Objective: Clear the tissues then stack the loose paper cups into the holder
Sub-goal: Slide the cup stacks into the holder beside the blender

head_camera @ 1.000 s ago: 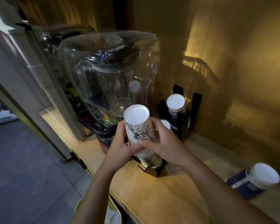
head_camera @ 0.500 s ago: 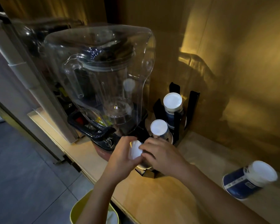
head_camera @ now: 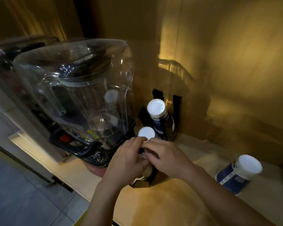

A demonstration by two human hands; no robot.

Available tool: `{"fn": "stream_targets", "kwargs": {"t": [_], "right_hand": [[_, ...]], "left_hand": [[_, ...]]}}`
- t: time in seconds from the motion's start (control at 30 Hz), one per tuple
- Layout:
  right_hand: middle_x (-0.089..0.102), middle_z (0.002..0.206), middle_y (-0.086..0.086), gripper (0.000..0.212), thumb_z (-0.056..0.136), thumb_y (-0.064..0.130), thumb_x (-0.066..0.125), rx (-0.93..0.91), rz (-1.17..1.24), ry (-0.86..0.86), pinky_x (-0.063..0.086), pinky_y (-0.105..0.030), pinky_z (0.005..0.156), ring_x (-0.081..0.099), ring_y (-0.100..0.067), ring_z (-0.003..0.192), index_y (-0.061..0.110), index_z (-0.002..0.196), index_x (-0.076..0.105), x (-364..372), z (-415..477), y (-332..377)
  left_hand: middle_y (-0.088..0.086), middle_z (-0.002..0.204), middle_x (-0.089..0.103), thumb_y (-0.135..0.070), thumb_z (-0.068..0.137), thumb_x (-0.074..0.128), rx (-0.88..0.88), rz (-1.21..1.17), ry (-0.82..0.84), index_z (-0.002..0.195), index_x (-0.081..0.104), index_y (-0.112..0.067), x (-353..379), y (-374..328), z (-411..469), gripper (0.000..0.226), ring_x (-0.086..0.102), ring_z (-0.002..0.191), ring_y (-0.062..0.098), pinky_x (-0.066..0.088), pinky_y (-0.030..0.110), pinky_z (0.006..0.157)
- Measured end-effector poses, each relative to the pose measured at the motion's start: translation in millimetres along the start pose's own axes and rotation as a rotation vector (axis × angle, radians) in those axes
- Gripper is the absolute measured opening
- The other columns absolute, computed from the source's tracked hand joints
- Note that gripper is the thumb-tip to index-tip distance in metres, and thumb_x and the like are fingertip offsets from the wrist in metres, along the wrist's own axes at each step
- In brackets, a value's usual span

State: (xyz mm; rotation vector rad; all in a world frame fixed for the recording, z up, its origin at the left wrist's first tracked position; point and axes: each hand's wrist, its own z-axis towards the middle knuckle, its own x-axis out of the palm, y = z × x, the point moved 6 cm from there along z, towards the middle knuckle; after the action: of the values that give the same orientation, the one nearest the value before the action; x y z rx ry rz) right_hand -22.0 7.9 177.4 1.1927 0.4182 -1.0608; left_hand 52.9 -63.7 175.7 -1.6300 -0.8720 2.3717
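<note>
My left hand [head_camera: 129, 159] and right hand [head_camera: 167, 158] are cupped together, fingers curled around a cup stack [head_camera: 143, 172] sitting low in the nearest slot of the black cup holder [head_camera: 176, 111]; my palms hide most of it, so I cannot tell exactly how each finger grips. My left fingertips touch the white bottom of the middle stack [head_camera: 146, 133] just behind. Farther back, a taller blue stack [head_camera: 156, 108] stands upside down in the rear slot. To my right, well apart, a loose blue cup [head_camera: 238, 173] lies tilted on the wooden counter [head_camera: 162, 206]. Left of the holder stands a blender [head_camera: 82, 98] under its clear cover.
</note>
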Motion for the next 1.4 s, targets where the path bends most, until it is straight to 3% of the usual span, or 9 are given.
{"fn": "stream_targets", "kwargs": {"t": [0.23,0.47,0.57,0.7,0.83,0.97,1.13,1.23,1.4], "right_hand": [[0.057,0.102,0.011,0.030,0.085,0.027,0.061,0.305,-0.065,-0.233,0.042,-0.013,0.071,0.055,-0.007,0.092,0.026,0.115,0.055,-67.0,-56.3,-60.0],[0.058,0.112,-0.001,0.041,0.083,0.033,0.064,0.729,-0.247,-0.444,0.042,-0.028,0.078,0.055,-0.018,0.101,0.021,0.121,0.053,-123.0,-157.0,-114.6],[0.048,0.131,-0.005,0.061,0.081,0.036,0.066,0.944,-0.203,-0.481,0.044,-0.042,0.094,0.048,-0.024,0.117,0.020,0.133,0.038,-130.2,-197.0,-142.5],[0.037,0.141,-0.005,0.096,0.067,0.035,0.079,1.171,-0.018,-0.495,0.039,-0.041,0.097,0.040,-0.028,0.126,0.028,0.140,0.017,-122.3,-228.4,-172.6],[0.043,0.114,0.015,0.086,0.057,0.029,0.083,1.117,0.241,-0.529,0.045,-0.022,0.078,0.052,-0.006,0.097,0.049,0.115,0.023,-108.7,-228.6,-185.0],[0.054,0.124,0.000,0.071,0.063,0.013,0.082,1.071,0.389,-0.524,0.047,-0.042,0.096,0.052,-0.018,0.113,0.032,0.118,0.040,-89.1,-232.6,-198.6],[0.053,0.118,0.003,0.071,0.062,0.008,0.082,1.111,0.572,-0.519,0.049,-0.032,0.088,0.051,-0.018,0.111,0.026,0.117,0.040,-66.7,-242.3,-208.4],[0.049,0.118,0.007,0.072,0.065,0.009,0.080,1.079,0.636,-0.497,0.049,-0.022,0.081,0.049,-0.015,0.111,0.027,0.119,0.036,-52.6,-238.5,-205.4],[0.050,0.118,0.008,0.066,0.069,0.012,0.076,1.035,0.623,-0.521,0.048,-0.017,0.073,0.051,-0.014,0.109,0.031,0.118,0.036,-46.1,-220.1,-200.4]], "left_hand": [[-0.015,0.126,0.047,-0.044,0.081,0.062,0.141,-0.119,0.052,0.132,0.034,-0.037,32.3,-51.0,28.3,0.058,0.041,0.113,0.002,0.036,0.021,0.086],[-0.012,0.128,0.048,-0.038,0.079,0.067,0.214,-0.323,0.303,0.129,0.038,-0.031,135.0,-109.5,62.5,0.059,0.039,0.116,-0.004,0.032,0.018,0.094],[-0.011,0.133,0.045,-0.032,0.075,0.072,0.154,-0.400,0.414,0.134,0.035,-0.030,186.5,-121.5,71.5,0.070,0.038,0.120,0.001,0.031,0.020,0.095],[-0.008,0.142,0.039,-0.027,0.066,0.080,0.124,-0.492,0.551,0.138,0.026,-0.027,244.1,-135.0,79.8,0.090,0.039,0.132,0.018,0.036,0.022,0.103],[0.006,0.141,0.044,-0.016,0.059,0.084,0.053,-0.584,0.686,0.139,0.024,-0.017,291.4,-135.8,86.4,0.100,0.045,0.128,0.024,0.041,0.045,0.107],[0.002,0.133,0.053,-0.031,0.048,0.081,-0.012,-0.548,0.692,0.128,0.041,-0.026,315.8,-126.2,82.0,0.089,0.050,0.123,0.023,0.044,0.047,0.103],[0.003,0.134,0.042,-0.036,0.046,0.085,-0.111,-0.566,0.763,0.124,0.034,-0.031,322.5,-107.2,70.4,0.093,0.042,0.124,0.025,0.042,0.050,0.104],[0.004,0.133,0.038,-0.024,0.052,0.082,-0.189,-0.677,0.772,0.117,0.032,-0.037,318.8,-96.2,61.0,0.083,0.043,0.123,0.024,0.047,0.043,0.102],[-0.006,0.125,0.047,-0.007,0.066,0.077,-0.237,-0.881,0.720,0.115,0.031,-0.044,307.0,-92.1,54.9,0.077,0.052,0.112,0.015,0.055,0.015,0.070]]}}
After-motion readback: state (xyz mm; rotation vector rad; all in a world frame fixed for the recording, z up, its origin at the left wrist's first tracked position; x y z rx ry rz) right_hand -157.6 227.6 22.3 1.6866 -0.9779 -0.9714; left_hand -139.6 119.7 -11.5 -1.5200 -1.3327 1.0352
